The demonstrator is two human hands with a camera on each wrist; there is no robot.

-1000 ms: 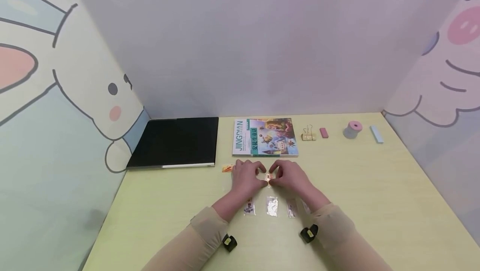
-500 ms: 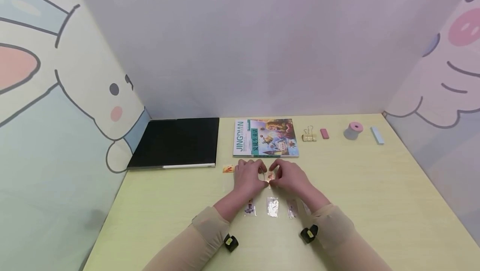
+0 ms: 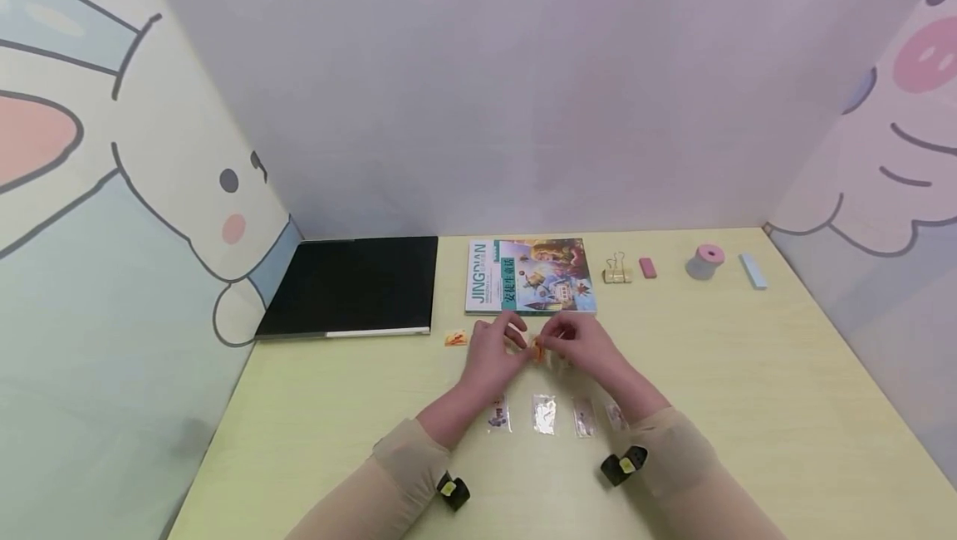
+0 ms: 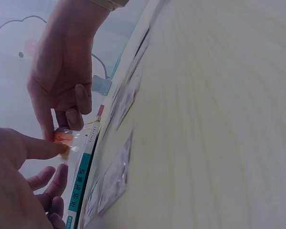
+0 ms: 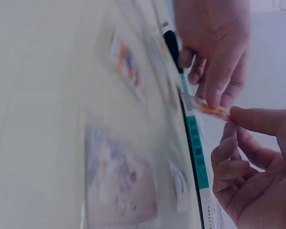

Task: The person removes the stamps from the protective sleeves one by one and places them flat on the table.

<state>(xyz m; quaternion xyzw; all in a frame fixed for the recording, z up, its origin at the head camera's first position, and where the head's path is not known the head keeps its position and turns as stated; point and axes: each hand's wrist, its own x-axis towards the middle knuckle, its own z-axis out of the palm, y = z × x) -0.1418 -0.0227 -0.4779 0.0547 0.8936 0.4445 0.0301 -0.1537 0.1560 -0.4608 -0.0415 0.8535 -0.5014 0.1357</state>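
Beyond right hand [image 3: 591, 346]: book [image 3: 532, 274], clip [image 3: 616, 273].

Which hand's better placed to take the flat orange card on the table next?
Probably the left hand: it's beside that orange card, with the right hand farther off. Both pinch the packet, though.

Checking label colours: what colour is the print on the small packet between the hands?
Mostly orange; the packet shows best in the left wrist view.

Desk booth, wider site unclear: pale-yellow wood-grain worktop [image 3: 763, 390], plain lilac back wall [image 3: 508, 91], pastel cartoon-animal side walls [image 3: 172, 166].
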